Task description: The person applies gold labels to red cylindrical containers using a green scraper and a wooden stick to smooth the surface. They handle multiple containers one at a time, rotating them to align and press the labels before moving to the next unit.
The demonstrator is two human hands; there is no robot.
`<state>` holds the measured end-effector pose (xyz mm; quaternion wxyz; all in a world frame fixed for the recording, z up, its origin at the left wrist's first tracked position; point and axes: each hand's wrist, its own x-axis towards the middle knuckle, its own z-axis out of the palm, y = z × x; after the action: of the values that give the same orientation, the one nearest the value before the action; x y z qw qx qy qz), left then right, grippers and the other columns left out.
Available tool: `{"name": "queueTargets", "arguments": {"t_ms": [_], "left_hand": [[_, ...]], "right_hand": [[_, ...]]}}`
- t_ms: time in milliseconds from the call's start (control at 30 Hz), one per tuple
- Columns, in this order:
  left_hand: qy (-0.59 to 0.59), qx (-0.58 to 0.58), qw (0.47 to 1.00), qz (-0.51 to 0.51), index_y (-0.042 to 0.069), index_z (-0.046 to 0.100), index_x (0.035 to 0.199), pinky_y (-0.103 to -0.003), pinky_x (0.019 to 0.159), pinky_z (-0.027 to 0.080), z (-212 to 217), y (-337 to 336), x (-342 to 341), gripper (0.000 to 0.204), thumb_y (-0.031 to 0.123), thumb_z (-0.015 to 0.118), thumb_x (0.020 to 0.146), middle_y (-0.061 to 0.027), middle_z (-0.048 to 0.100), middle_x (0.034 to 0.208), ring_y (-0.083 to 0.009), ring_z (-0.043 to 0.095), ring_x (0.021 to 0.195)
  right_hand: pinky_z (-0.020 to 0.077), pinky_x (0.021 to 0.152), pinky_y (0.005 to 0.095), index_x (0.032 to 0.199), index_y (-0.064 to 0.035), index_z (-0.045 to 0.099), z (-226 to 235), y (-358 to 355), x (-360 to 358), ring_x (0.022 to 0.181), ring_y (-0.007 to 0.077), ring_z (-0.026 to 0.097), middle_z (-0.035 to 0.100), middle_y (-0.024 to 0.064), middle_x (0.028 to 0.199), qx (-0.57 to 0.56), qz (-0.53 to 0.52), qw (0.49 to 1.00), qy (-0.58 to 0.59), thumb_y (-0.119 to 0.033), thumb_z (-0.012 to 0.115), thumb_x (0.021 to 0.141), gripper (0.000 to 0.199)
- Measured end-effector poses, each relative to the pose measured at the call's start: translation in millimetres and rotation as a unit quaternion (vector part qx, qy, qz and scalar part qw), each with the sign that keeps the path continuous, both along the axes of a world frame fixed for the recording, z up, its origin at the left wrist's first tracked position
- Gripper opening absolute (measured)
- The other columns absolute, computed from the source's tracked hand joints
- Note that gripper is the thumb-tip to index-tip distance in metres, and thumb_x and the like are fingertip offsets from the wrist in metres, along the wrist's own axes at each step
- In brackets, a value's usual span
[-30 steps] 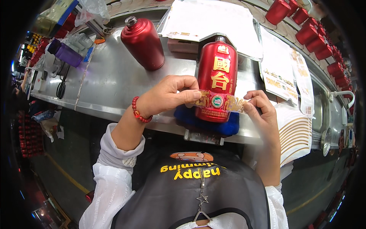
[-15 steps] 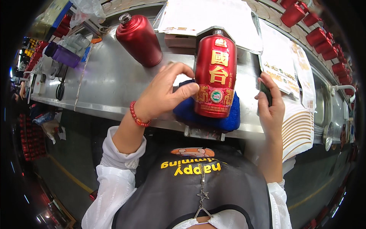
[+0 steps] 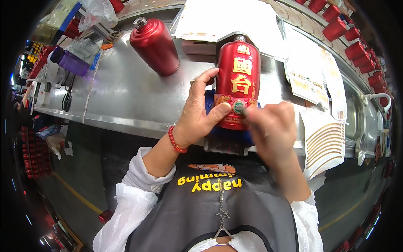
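Observation:
A red bottle with raised gold characters and a patterned label band lies on a blue cloth, its clear neck pointing away from me. My left hand wraps the bottle's left side, its thumb on the label band beside a round green-and-white emblem. At the band's right end is my right hand, smeared by motion, its fingers curled round a small dark flat piece that barely shows. A plain red bottle with an open glass neck stands to the left on the metal bench.
White sheets lie beyond the bottle. At the right are printed label sheets and a sheet of gold curved strips, near a sink. A purple drinking bottle is at the far left. Several red bottles line the back right.
My left hand has moved right and closed on the bottle's side. My right hand has come left from beside the bottle to its label band, bringing the dark piece along.

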<state>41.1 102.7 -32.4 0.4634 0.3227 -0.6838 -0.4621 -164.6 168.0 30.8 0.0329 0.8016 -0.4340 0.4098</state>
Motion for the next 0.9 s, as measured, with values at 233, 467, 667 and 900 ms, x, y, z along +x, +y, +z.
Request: {"name": "queueTargets", "arguments": {"t_ms": [233, 467, 667, 900], "left_hand": [[-0.18, -0.353, 0.909, 0.128, 0.017, 0.052, 0.142, -0.056, 0.119, 0.017, -4, 24, 15, 0.065, 0.041, 0.074, 0.086, -0.0105, 0.055, 0.134, -0.0296, 0.05, 0.126], [-0.26, -0.418, 0.847, 0.199, 0.029, 0.067, 0.13, -0.054, 0.12, 0.011, -3, 44, -3, 0.041, 0.029, 0.068, 0.09, 0.0011, 0.069, 0.124, -0.0211, 0.048, 0.133], [-0.255, -0.238, 0.917, 0.191, 0.005, 0.055, 0.143, -0.057, 0.117, 0.013, -13, 53, 10, 0.065, 0.036, 0.071, 0.089, -0.0108, 0.07, 0.117, -0.0385, 0.043, 0.136], [-0.314, -0.277, 0.893, 0.168, 0.012, 0.039, 0.154, -0.062, 0.115, 0.01, 22, 34, -1, 0.096, 0.045, 0.082, 0.074, -0.0139, 0.062, 0.12, -0.0375, 0.035, 0.134]], "right_hand": [[0.0513, 0.074, 0.025, 0.109, 0.001, 0.061, -8, 14, 7, 0.082, 0.0098, 0.062, 0.068, 0.0072, 0.09, 0.309, -0.025, 0.881, -0.358, -0.021, 0.068, 0.097, 0.026], [0.0484, 0.076, 0.0229, 0.111, 0.0, 0.059, -22, 13, 6, 0.084, 0.009, 0.058, 0.065, 0.0044, 0.094, 0.322, -0.08, 0.882, -0.334, -0.021, 0.065, 0.099, 0.025], [0.0472, 0.076, 0.0218, 0.112, -0.0005, 0.058, -27, 14, 6, 0.085, 0.0078, 0.057, 0.064, 0.0031, 0.094, 0.335, -0.079, 0.859, -0.378, -0.02, 0.065, 0.1, 0.024], [0.0488, 0.097, 0.0352, 0.129, 0.0004, 0.061, -19, 20, -3, 0.11, 0.023, 0.063, 0.063, 0.0177, 0.126, 0.198, -0.067, 0.933, -0.292, 0.001, 0.056, 0.098, 0.031]]}}
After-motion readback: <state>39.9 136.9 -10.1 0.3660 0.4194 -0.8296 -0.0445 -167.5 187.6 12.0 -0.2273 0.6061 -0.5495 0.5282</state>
